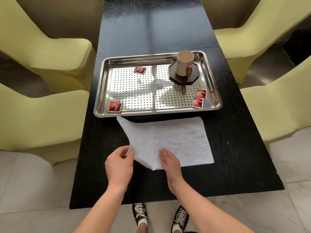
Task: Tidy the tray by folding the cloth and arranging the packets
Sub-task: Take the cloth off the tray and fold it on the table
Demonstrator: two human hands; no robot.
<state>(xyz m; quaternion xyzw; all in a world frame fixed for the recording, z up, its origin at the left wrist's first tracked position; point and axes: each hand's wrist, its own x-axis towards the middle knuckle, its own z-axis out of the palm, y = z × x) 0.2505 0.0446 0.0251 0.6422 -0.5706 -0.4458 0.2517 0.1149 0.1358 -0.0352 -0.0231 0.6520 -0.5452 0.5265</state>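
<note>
A white cloth [176, 140] lies on the black table in front of the steel tray [101, 91]. Its left side is lifted and drawn inward. My left hand [119, 165] pinches the cloth's left edge. My right hand [170, 163] rests palm down on the cloth's near part, fingers together. Red packets lie scattered on the tray's perforated floor: one at the back [139, 70], one at the front left [114, 106], two at the front right [201, 94] [197, 103].
A cream mug [183, 63] stands on a dark octagonal coaster [193, 78] in the tray's back right corner. Yellow-green chairs [42, 115] flank the black table [235, 157] on both sides. My shoes show below the table's near edge.
</note>
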